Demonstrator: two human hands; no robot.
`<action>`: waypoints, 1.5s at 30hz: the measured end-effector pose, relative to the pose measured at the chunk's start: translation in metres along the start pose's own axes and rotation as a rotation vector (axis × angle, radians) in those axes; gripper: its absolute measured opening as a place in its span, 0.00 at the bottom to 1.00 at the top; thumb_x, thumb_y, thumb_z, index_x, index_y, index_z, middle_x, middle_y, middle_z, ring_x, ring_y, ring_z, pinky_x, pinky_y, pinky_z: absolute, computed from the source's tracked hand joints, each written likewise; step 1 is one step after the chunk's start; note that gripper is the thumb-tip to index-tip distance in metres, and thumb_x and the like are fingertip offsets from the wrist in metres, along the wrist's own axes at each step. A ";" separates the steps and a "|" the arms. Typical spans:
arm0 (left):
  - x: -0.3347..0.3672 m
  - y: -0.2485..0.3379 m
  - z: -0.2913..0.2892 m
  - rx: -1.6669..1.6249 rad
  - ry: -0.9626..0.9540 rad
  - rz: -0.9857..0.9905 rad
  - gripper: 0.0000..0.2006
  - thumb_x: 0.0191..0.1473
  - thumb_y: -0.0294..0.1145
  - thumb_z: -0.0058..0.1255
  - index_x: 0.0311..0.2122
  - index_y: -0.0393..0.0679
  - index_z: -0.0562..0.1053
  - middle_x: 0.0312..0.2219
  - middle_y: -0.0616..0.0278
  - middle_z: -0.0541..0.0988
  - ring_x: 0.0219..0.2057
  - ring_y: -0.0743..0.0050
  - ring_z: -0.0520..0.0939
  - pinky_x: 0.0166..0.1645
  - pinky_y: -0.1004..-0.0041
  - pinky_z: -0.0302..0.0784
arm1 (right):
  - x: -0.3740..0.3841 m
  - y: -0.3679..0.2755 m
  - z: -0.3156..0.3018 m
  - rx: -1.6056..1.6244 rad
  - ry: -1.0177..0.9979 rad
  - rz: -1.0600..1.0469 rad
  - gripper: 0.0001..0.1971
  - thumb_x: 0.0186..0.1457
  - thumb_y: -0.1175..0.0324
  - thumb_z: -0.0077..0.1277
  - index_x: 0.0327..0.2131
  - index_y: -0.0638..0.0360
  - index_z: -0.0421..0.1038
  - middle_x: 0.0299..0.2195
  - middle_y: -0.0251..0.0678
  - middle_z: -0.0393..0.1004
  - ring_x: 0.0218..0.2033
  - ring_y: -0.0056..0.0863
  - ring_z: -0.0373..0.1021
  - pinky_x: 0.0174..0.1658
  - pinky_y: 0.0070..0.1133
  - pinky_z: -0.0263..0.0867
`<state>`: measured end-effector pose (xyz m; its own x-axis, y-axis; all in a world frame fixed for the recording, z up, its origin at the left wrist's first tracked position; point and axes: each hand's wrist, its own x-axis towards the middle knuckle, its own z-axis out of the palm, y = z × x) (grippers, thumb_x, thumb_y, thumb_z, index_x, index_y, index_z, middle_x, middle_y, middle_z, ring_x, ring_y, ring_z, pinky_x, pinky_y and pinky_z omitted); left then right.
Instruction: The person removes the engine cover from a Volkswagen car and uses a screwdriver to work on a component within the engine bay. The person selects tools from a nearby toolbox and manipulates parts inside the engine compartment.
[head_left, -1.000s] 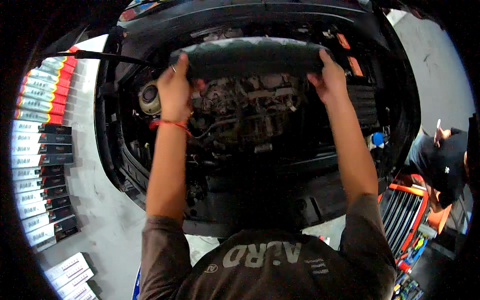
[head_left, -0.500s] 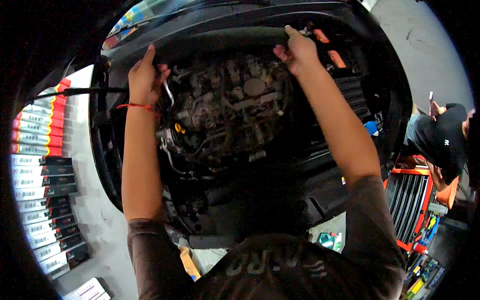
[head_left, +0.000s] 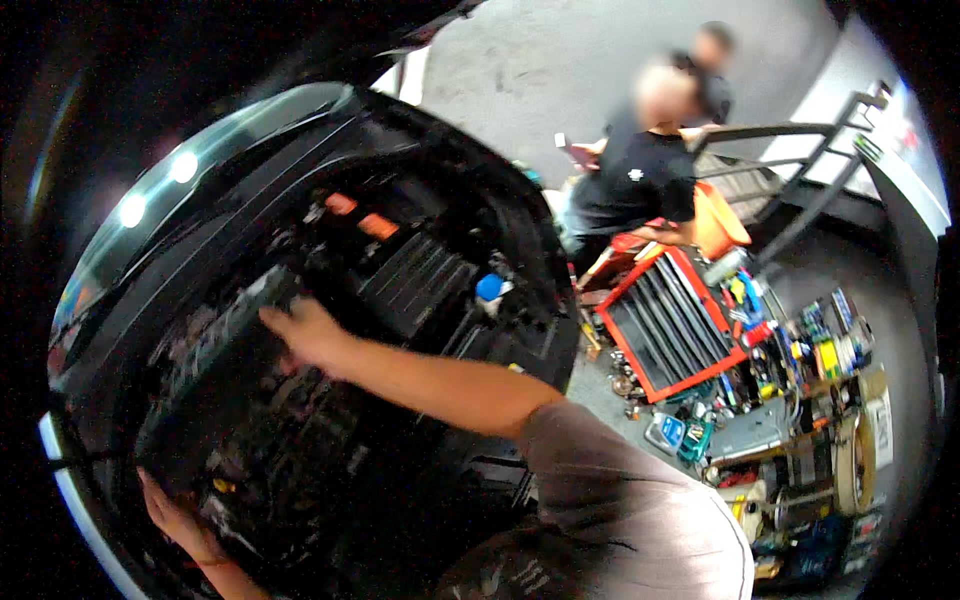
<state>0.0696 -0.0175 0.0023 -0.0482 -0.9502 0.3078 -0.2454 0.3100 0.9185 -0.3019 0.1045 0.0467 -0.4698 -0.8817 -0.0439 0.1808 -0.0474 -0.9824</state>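
A long, dark grey panel (head_left: 205, 375), slightly curved, lies across the rear part of the car's engine (head_left: 285, 455). My right hand (head_left: 312, 335) grips its far right end, thumb on top and fingers curled under the edge. At the opposite end my left hand (head_left: 178, 515) holds on, its thumb up along the panel; its lower fingers are lost in shadow. Much of the engine is dark, with a yellow cap (head_left: 224, 486) showing near my left hand. What the panel is exactly, I cannot tell.
Orange-red covers (head_left: 378, 226) and a blue cap (head_left: 489, 288) sit right of the engine. Beyond the fender stand a red tool cart (head_left: 672, 322), crowded tools and bottles, and a dark metal railing (head_left: 780, 130). Two people, one in a black shirt (head_left: 645, 180), are behind the cart.
My view has swung to the right, bringing in the cart and people. The panel, still between both hands, has come nearer over the engine, away from the windshield base.
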 end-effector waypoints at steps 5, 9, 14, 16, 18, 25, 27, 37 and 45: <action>-0.046 -0.034 -0.020 -0.187 0.138 -0.399 0.23 0.67 0.38 0.38 0.65 0.47 0.61 0.62 0.50 0.63 0.61 0.51 0.67 0.62 0.55 0.69 | -0.064 0.041 0.007 -0.047 -0.098 0.281 0.26 0.61 0.50 0.51 0.41 0.71 0.65 0.28 0.41 0.72 0.20 0.27 0.71 0.22 0.24 0.70; -0.092 -0.046 -0.011 -0.109 0.028 -0.461 0.35 0.61 0.51 0.49 0.66 0.41 0.57 0.58 0.47 0.66 0.58 0.48 0.69 0.53 0.53 0.73 | -0.101 0.057 0.006 -0.038 -0.066 0.423 0.30 0.60 0.47 0.51 0.47 0.69 0.62 0.28 0.39 0.71 0.24 0.27 0.72 0.25 0.25 0.72; -0.125 -0.067 0.000 -0.254 -0.040 -0.703 0.36 0.57 0.54 0.52 0.61 0.38 0.60 0.55 0.52 0.68 0.50 0.51 0.73 0.44 0.55 0.73 | -0.105 0.136 -0.022 -0.078 -0.046 0.608 0.37 0.60 0.45 0.49 0.59 0.68 0.54 0.45 0.44 0.70 0.36 0.33 0.74 0.33 0.27 0.75; -0.132 -0.097 -0.004 -0.273 -0.001 -0.787 0.29 0.59 0.49 0.51 0.58 0.40 0.63 0.52 0.53 0.69 0.48 0.55 0.74 0.44 0.56 0.73 | -0.110 0.149 -0.021 -0.064 -0.015 0.633 0.38 0.59 0.45 0.49 0.61 0.67 0.53 0.54 0.46 0.63 0.43 0.38 0.72 0.37 0.30 0.75; -0.149 -0.088 0.014 -0.255 0.093 -0.854 0.26 0.60 0.46 0.50 0.58 0.42 0.63 0.52 0.53 0.70 0.48 0.56 0.73 0.47 0.55 0.73 | -0.116 0.163 -0.028 -0.040 0.020 0.691 0.39 0.59 0.45 0.49 0.62 0.66 0.51 0.60 0.47 0.58 0.48 0.42 0.70 0.42 0.32 0.74; -0.174 -0.110 0.031 -0.247 0.141 -0.856 0.30 0.60 0.45 0.51 0.60 0.37 0.60 0.54 0.51 0.69 0.49 0.55 0.74 0.53 0.54 0.71 | -0.120 0.200 -0.038 0.009 0.055 0.734 0.37 0.56 0.49 0.55 0.60 0.66 0.56 0.56 0.49 0.63 0.48 0.44 0.72 0.41 0.38 0.76; -0.178 -0.115 0.035 -0.208 0.171 -0.839 0.30 0.60 0.46 0.51 0.60 0.36 0.60 0.54 0.50 0.69 0.50 0.54 0.74 0.53 0.57 0.72 | -0.120 0.207 -0.040 -0.056 0.047 0.692 0.37 0.56 0.53 0.56 0.60 0.69 0.56 0.53 0.49 0.65 0.45 0.42 0.73 0.39 0.36 0.77; -0.202 -0.128 0.047 0.325 0.215 -0.543 0.33 0.60 0.45 0.52 0.62 0.33 0.58 0.54 0.42 0.69 0.49 0.51 0.76 0.52 0.62 0.74 | -0.128 0.213 -0.038 -0.133 0.101 0.619 0.36 0.56 0.60 0.57 0.59 0.76 0.54 0.46 0.47 0.71 0.40 0.34 0.74 0.32 0.31 0.79; -0.202 -0.147 0.048 0.316 0.207 -0.466 0.31 0.60 0.42 0.52 0.60 0.29 0.60 0.55 0.39 0.69 0.53 0.45 0.74 0.57 0.61 0.69 | -0.126 0.224 -0.038 -0.167 0.137 0.601 0.32 0.56 0.60 0.57 0.57 0.72 0.59 0.47 0.46 0.70 0.41 0.36 0.74 0.31 0.31 0.79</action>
<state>0.0694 0.1273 -0.2068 0.3154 -0.9482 -0.0384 -0.4734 -0.1923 0.8596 -0.2354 0.2229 -0.1745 -0.4364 -0.6635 -0.6077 0.3153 0.5198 -0.7940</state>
